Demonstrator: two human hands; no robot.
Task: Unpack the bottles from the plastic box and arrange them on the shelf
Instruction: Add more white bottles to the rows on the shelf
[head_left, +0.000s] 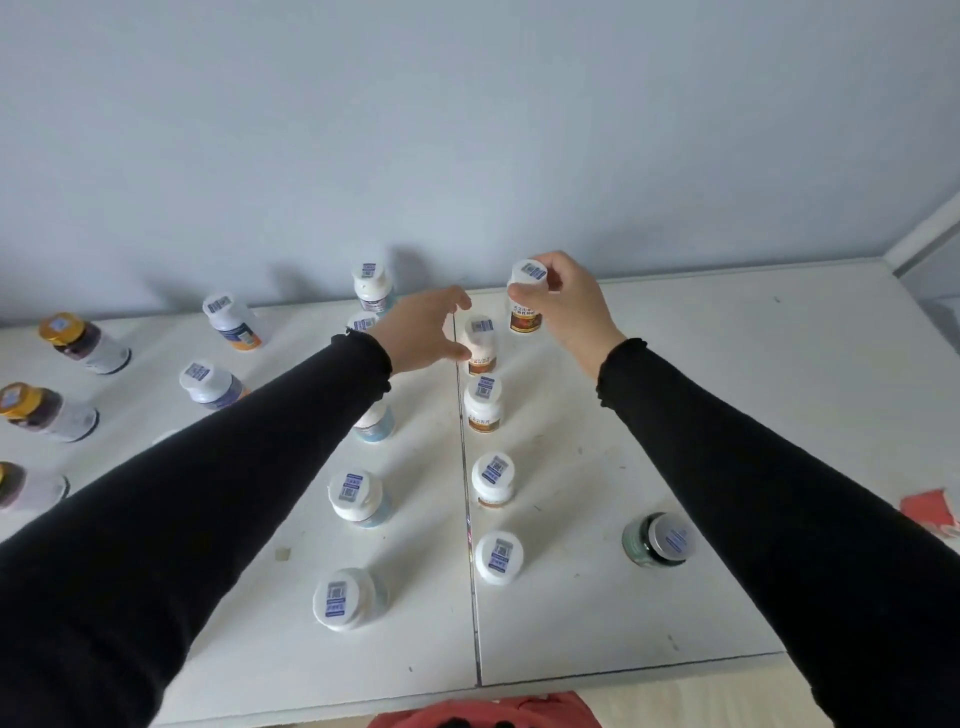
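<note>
Here the right hand (558, 306) pinches the white cap of a brown-labelled white plastic bottle (525, 301) near the back of the white shelf (675, 415); whether its base touches is unclear. The left hand (423, 332) is spread wide just beside another white-capped bottle (480, 345). The black left sleeve (208, 483) hides most of a blue-labelled bottle (374, 423); the plastic box is out of frame

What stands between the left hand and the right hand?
In the head view, one white-capped bottle stands between the left hand and the right hand, beside the left fingertips.
</note>
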